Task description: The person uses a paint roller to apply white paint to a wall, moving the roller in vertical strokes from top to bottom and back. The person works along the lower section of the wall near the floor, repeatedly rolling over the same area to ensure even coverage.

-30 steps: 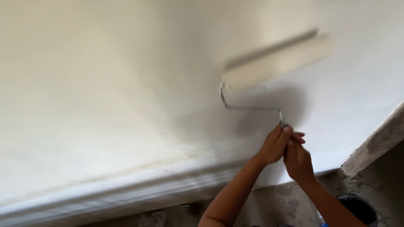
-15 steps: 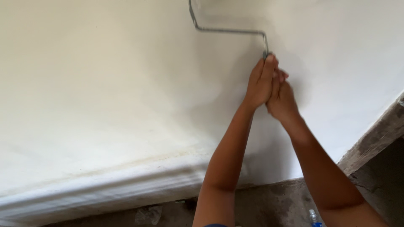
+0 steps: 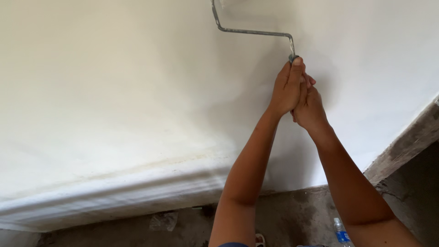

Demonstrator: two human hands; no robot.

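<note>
A clear plastic bottle (image 3: 339,230) with a blue label stands on the grey floor (image 3: 292,215) at the bottom right, just beside the right forearm; its cap is pale. A crumpled clear plastic wrapper (image 3: 163,221) lies on the floor at the foot of the white wall (image 3: 114,91), left of the left arm. No signs or screens show.

Both bare arms stretched up and fwd, forearms converging, left hand (image 3: 287,87) wrapped shut round a thin handle end, fingers stacked, thumb laid along top, right hand (image 3: 311,107) pressed against left from behind, fingers curled shut, wrists nearly straight, elbows bent slightly.
</note>
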